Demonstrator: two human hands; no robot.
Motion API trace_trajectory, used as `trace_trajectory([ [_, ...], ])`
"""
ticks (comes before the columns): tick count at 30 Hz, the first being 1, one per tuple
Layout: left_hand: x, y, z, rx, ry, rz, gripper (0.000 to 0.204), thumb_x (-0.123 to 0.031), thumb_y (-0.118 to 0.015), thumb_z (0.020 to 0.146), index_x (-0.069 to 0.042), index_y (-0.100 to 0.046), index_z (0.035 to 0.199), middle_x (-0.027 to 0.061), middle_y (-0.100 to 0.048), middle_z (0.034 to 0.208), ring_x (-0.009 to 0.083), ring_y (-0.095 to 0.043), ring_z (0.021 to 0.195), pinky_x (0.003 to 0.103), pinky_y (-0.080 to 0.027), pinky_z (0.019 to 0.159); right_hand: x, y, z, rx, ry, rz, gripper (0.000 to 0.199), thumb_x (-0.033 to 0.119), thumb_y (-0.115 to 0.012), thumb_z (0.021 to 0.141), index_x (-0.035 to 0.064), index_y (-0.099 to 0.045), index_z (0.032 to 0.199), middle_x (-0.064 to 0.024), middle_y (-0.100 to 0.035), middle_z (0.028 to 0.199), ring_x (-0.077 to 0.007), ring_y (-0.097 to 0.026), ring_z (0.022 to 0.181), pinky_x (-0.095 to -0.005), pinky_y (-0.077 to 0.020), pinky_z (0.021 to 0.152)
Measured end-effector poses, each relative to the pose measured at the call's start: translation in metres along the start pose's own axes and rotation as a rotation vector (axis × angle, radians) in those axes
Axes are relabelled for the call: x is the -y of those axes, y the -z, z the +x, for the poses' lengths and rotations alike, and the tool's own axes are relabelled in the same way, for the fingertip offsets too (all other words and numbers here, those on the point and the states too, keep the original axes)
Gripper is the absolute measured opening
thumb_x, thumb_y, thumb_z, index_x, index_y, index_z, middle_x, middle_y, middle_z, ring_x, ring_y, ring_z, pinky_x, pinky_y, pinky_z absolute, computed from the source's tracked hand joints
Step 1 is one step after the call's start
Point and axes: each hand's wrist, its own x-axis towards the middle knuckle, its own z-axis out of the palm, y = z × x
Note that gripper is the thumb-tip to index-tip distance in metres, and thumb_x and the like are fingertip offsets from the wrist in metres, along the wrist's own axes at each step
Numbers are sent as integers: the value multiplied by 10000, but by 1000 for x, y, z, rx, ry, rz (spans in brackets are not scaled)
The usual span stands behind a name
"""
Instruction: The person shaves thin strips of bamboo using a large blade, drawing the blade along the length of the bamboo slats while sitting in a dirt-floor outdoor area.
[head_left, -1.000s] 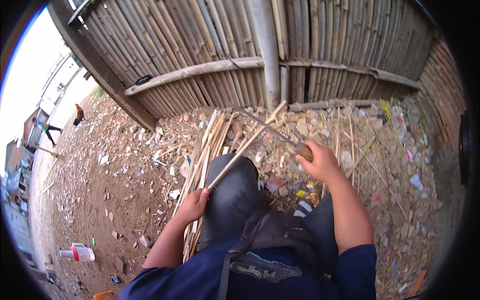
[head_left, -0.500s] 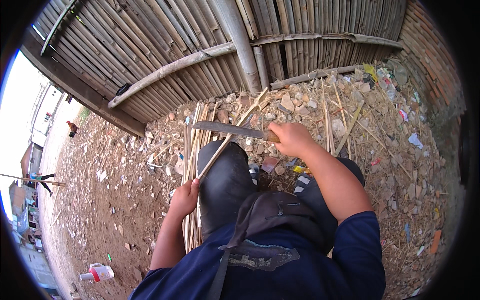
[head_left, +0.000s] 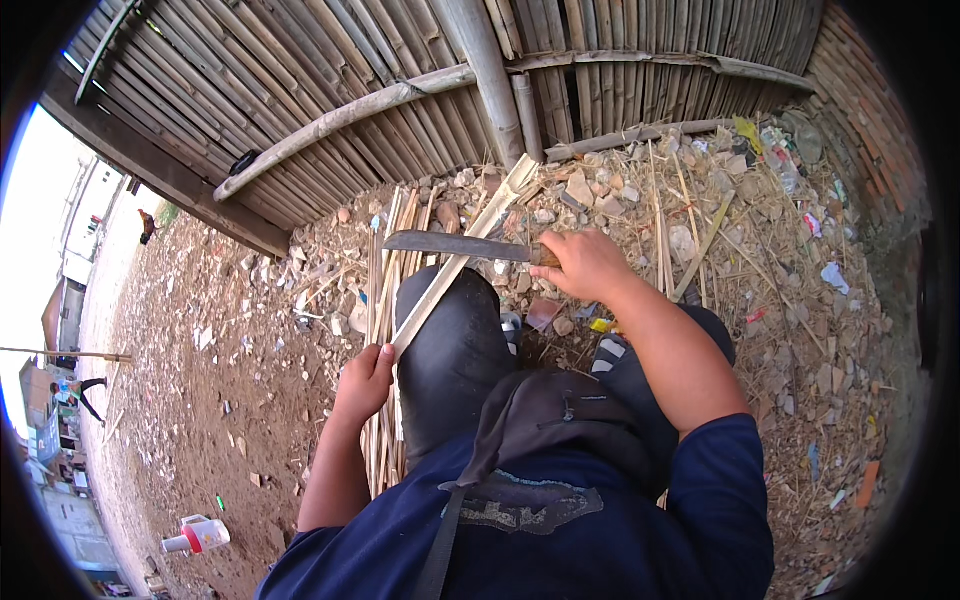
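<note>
My left hand [head_left: 366,383] is closed round the near end of a pale bamboo strip [head_left: 440,284], which slants up and away to the right over my left knee. Its broad, light face shows, and its far end reaches the rubble by the fence. In my right hand [head_left: 585,264] is the wooden handle of a machete [head_left: 460,245]. The long dark blade points left and lies across the strip beyond my knee; whether it touches the strip I cannot tell. Beside my left leg lies a bundle of thin bamboo strips [head_left: 381,440], partly hidden by my arm and leg.
A bamboo fence [head_left: 400,60] stands ahead, with a brick wall [head_left: 870,130] at the right. Stones and litter cover the ground. More strips [head_left: 662,225] lie right of centre. A red-and-white plastic container [head_left: 198,536] is at lower left. A person [head_left: 77,392] and a chicken [head_left: 147,226] are far left.
The strip has turned in my left hand, so its wide pale face now shows. My right hand and the machete have shifted slightly right. The distant person's pose differs.
</note>
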Motion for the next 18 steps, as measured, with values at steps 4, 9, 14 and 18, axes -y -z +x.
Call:
trace_trajectory([
  [4,-11,3,-5,-60,-74,105,488,-459,-595,1008,24,-639,955,231,-672,725,419,-687,738,490,-517,685,0,1,1,31,10,-20,485,504,-671,915,65,-599,1110,-180,-715,906,-391,-697,880,-500,-525,797],
  [9,-24,14,-9,19,-92,133,498,-479,-661,956,18,-634,979,256,-685,786,446,-691,791,514,-524,733,-1,-4,1,-31,34,-33,453,464,-700,899,66,-597,1089,-168,-711,899,-386,-696,869,-486,-518,801],
  [14,-20,14,-3,59,-98,172,480,-459,-658,960,17,-638,1019,270,-691,826,456,-689,829,516,-529,752,1,-1,2,-4,51,-149,393,394,-719,883,70,-586,1061,-139,-709,896,-343,-707,884,-470,-522,812],
  [18,-12,16,3,66,-165,278,475,-461,-658,959,3,-638,1060,252,-702,849,448,-692,831,522,-534,762,3,-5,3,-8,37,-166,375,349,-740,857,65,-581,1043,-129,-705,889,-325,-713,879,-463,-534,798],
])
